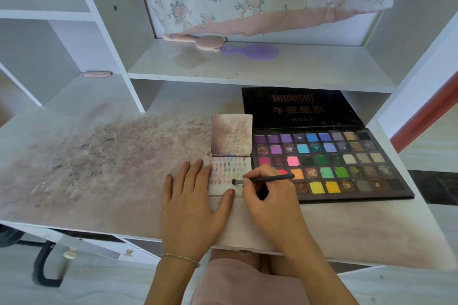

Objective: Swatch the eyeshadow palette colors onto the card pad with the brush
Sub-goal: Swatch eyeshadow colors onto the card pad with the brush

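- While my left hand lay flat with straight fingers on the worktop, its fingertips and thumb pressed the lower left edge of the card pad, just below the frame's centre.
- My right hand pinched the brush in a closed grip, the handle pointing right over the eyeshadow palette.
- The brush tip touched the pad's lower page, right of rows of faint pastel swatches.
- The pad's upper page stood flipped open, smudged with powder.
- The palette lay open touching the pad's right side, its black lid leaning back under the shelf.
- A purple hairbrush rested on that shelf, upper centre.
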`<state>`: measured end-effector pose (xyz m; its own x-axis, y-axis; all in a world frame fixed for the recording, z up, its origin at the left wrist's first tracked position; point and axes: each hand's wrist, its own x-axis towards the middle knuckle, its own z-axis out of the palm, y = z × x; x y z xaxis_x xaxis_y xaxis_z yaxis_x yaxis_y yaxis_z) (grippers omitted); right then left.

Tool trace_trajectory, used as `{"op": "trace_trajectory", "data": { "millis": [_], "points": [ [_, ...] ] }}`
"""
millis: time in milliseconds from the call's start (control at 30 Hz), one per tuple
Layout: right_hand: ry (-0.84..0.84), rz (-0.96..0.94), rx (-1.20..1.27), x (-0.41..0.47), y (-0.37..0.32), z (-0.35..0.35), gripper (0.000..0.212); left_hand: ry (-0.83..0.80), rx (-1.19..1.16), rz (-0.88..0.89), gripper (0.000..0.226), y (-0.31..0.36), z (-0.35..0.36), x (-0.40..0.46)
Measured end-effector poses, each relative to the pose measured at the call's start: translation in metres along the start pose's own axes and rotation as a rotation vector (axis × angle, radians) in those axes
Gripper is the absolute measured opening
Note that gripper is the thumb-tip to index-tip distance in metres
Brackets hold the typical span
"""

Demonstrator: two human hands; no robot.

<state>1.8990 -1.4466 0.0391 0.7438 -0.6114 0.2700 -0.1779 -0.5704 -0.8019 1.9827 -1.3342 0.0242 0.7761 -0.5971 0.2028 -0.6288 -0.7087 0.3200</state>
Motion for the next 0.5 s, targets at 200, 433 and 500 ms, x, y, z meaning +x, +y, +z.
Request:
{"op": "trace_trajectory", "data": {
  "millis": [200, 433, 500],
  "points": [
    [-0.023, 0.022, 0.008, 0.0015, -0.0001, 0.0003, 0.008, -0.012, 0.012, -0.003, 0.084, -0.0001, 0.0000, 0.0007],
    [-0.026, 0.020, 0.002, 0.0010, 0.0007, 0.0007, 0.010, -0.008, 0.010, -0.003, 0.082, -0.0001, 0.0005, 0.0004],
    [-0.026, 0.022, 0.003, 0.0011, 0.0010, 0.0008, 0.010, -0.006, 0.005, -0.001, 0.081, -0.0002, 0.0006, 0.0003]
  ]
}}
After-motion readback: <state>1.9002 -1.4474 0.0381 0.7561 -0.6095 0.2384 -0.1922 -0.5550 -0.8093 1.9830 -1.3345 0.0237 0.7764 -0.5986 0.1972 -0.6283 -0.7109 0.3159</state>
